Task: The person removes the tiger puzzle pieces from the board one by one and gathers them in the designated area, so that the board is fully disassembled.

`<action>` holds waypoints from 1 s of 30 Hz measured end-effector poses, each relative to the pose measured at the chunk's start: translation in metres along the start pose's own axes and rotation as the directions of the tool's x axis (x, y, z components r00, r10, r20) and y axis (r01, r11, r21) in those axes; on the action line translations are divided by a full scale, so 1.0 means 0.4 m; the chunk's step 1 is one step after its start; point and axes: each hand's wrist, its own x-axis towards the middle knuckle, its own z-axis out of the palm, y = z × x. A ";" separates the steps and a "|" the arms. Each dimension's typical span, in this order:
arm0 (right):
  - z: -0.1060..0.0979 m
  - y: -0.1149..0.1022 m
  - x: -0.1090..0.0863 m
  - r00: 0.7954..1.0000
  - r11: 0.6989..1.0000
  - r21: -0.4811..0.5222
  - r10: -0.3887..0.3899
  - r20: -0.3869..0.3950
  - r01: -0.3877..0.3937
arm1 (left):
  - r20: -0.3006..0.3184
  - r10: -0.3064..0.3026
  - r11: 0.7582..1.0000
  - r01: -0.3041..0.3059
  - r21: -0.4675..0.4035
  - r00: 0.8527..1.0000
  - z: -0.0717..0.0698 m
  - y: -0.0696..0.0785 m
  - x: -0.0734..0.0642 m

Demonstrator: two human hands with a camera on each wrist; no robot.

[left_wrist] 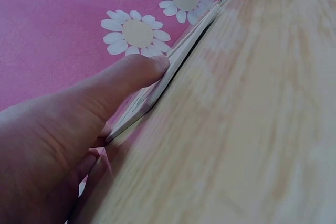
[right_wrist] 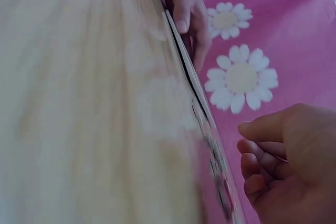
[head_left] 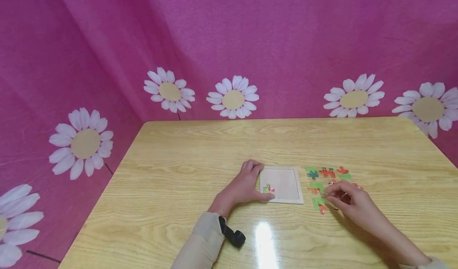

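A square wooden puzzle tray (head_left: 281, 204) lies on the table, with a small green and red puzzle piece (head_left: 267, 188) in its near left corner. My left hand (head_left: 247, 183) grips the tray's left side. Its thumb (left_wrist: 142, 71) lies over the near rim, and the other fingers reach to the far left corner. Beside the tray, loose green and red puzzle pieces (head_left: 312, 173) lie in rough rows. Over the right part of them hovers my right hand (head_left: 352, 201), thumb and fingers bent; nothing shows between them in the right wrist view. This hand partly hides several pieces.
The pieces and tray rest on a light wood-grain table (head_left: 179, 157). A pink cloth (head_left: 286, 42) with large white daisies hangs behind it and along its left side. A black strap with a small camera (head_left: 234, 237) sits on the left wrist.
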 end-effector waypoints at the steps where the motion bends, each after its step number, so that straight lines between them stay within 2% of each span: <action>1: 0.007 -0.006 0.008 1.000 1.000 0.008 -0.006 0.013 0.006 | 0.001 0.000 1.000 0.000 0.002 1.000 0.000 0.000 0.000; 5: 0.034 -0.024 0.039 0.998 0.999 0.048 -0.021 0.051 0.018 | 0.000 0.007 1.000 -0.007 0.012 1.000 0.002 0.002 0.001; 12: 0.070 -0.048 0.080 0.991 0.999 0.043 0.022 0.129 -0.028 | -0.008 0.024 1.000 -0.024 0.014 1.000 0.003 -0.001 0.000; 19: 0.095 -0.062 0.103 0.983 0.998 0.040 0.038 0.179 -0.046 | -0.006 0.017 1.000 -0.017 -0.002 1.000 0.003 -0.002 -0.002; 30: 0.128 -0.081 0.141 0.965 0.995 0.067 0.052 0.258 -0.071 | 0.043 0.006 1.000 -0.005 -0.031 0.999 -0.005 0.000 -0.008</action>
